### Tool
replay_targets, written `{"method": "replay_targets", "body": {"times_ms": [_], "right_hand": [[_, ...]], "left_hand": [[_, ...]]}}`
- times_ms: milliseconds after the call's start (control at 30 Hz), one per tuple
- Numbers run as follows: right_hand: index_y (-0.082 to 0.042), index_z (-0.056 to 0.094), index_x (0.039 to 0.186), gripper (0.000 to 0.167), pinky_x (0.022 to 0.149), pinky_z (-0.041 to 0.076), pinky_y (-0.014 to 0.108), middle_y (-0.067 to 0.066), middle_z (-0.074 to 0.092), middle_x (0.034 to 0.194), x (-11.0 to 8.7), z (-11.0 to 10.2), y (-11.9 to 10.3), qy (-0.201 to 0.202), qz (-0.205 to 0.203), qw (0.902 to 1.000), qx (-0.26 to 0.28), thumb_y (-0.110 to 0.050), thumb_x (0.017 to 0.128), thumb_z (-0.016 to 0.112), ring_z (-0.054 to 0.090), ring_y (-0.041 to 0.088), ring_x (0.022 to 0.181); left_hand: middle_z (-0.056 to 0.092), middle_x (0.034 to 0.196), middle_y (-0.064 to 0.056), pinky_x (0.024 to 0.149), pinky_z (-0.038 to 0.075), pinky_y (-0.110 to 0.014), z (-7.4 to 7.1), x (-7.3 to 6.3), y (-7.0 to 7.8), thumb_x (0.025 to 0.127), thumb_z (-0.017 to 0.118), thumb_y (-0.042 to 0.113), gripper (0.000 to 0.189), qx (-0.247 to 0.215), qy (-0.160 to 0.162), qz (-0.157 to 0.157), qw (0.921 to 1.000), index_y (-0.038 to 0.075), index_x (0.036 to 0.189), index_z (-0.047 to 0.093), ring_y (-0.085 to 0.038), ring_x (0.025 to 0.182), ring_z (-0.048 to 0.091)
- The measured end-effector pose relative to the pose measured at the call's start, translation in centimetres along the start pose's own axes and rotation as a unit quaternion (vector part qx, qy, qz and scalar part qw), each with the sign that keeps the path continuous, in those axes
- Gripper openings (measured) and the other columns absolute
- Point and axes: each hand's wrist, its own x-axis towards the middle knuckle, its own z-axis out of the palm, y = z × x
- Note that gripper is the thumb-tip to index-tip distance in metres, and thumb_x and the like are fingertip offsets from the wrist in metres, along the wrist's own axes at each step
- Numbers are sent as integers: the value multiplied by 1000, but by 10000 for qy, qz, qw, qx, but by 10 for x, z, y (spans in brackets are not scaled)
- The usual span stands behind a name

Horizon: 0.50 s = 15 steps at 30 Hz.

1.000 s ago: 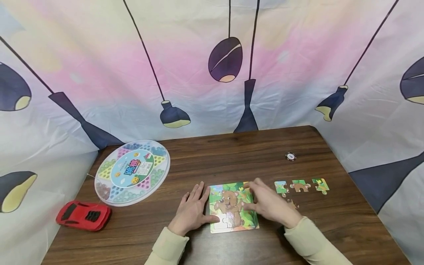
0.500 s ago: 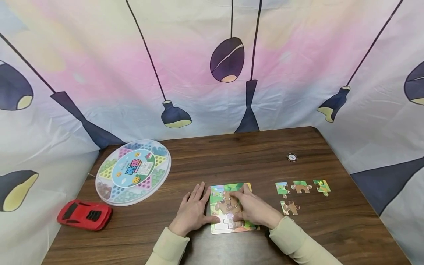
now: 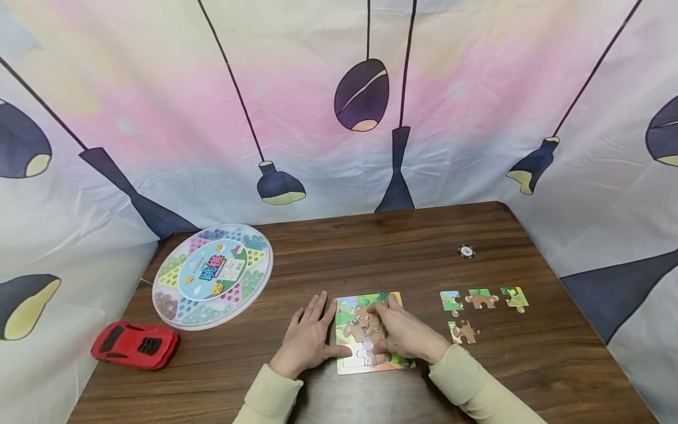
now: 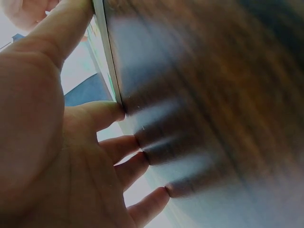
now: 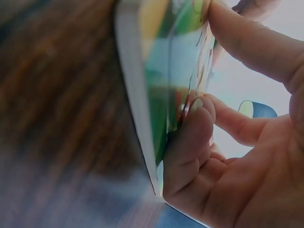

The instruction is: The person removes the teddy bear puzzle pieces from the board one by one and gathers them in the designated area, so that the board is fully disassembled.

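Close in, the left hand [image 3: 304, 347] lies with fingers straight and thumb over the lower-left part of the puzzle board [image 3: 365, 370], fingertips on the worktop [image 3: 339, 253]; firm bracing there should stop any sliding. The right hand [image 3: 408, 335] bends over the board's right part, forefinger and thumb apart on its picture (pinching a piece or merely pressing one, I cannot tell). Piece edges seem slightly raised near those fingertips, so even, straight-down pressure should seat them better than a sideways shove. Farther right lies a brown piece [image 3: 464, 333]; beyond it, in a row, a sky piece [image 3: 450, 300], an arched piece [image 3: 481, 294] and a yellow-green piece [image 3: 514, 295], all picture side up, which helps in comparing knobs. The round chip [image 3: 466, 252] sits farther still, well out of the way.
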Motion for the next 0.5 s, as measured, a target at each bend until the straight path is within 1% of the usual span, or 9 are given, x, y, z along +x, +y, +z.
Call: {"method": "replay_targets", "body": {"times_ms": [167,300,433,467,500], "right_hand": [[-5,51,129,62,67,44,32,10,41,106,0,0,1,16,-77,9999,74,-14,77,83,49,19,82],[-8,48,125,60,70,46,33,11,41,108,1,0,2,37,-163,9995,263,-12,76,83,51,20,87],[-13,44,121,59,72,47,32,8,44,109,1,1,3,25,-284,9987,429,-9,77,83,53,19,90],[-13,43,121,58,70,48,32,8,45,110,0,1,4,-39,-340,9976,594,-4,78,81,54,19,89],[-13,43,121,58,69,48,30,6,46,109,0,1,4,-76,-391,9971,651,-2,78,81,54,18,89]], "left_hand": [[19,159,-19,109,25,-59,-1,-1,1,75,68,68,104,0,-18,-1,10000,7,152,33,-35,145,20],[20,158,-19,109,25,-59,-2,-2,2,75,68,67,104,5,-14,5,10000,6,152,34,-35,145,20],[21,158,-19,109,26,-59,-2,-2,2,75,68,66,103,-11,-13,-1,10000,6,152,35,-35,145,20],[21,158,-20,109,26,-59,-2,-2,2,75,69,66,103,-1,-7,1,10000,6,151,35,-35,145,21],[21,158,-20,109,26,-59,-2,-3,2,75,69,66,103,17,0,5,10000,6,151,35,-35,145,21]]}}
